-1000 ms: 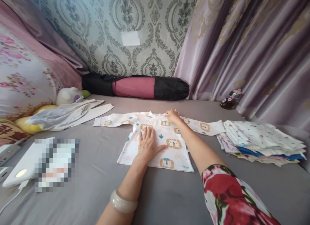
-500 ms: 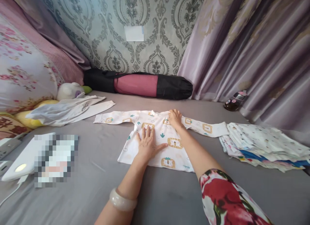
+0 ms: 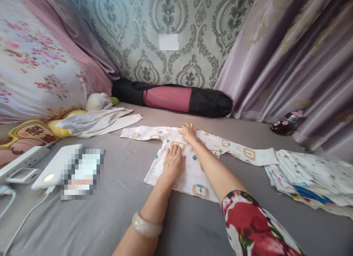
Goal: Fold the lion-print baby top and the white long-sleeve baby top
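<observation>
A small white long-sleeved shirt (image 3: 183,177) with lion faces and green leaves lies spread on the grey bed sheet (image 3: 116,219), sleeves out to both sides. My left hand (image 3: 174,160) rests flat on its chest, fingers extended and lying close together. At the neckline is my right hand (image 3: 189,132), palm down on the cloth with its fingers slightly bent over the collar edge. My right forearm crosses the shirt and covers part of its right half. Neither hand lifts the fabric.
Folded clothes (image 3: 317,167) are stacked at right, touching the right cuff. A dark bottle (image 3: 286,123) stands behind them. A rolled mat in a bag (image 3: 168,98) lies along the wall. Left are pale trousers (image 3: 96,123), a power bank (image 3: 59,166), a blurred phone (image 3: 82,173) and a power strip (image 3: 24,162).
The view has turned a little left. My right hand has moved left from the shirt's right shoulder to the neckline. My left thumb has drawn in while that hand stays on the chest.
</observation>
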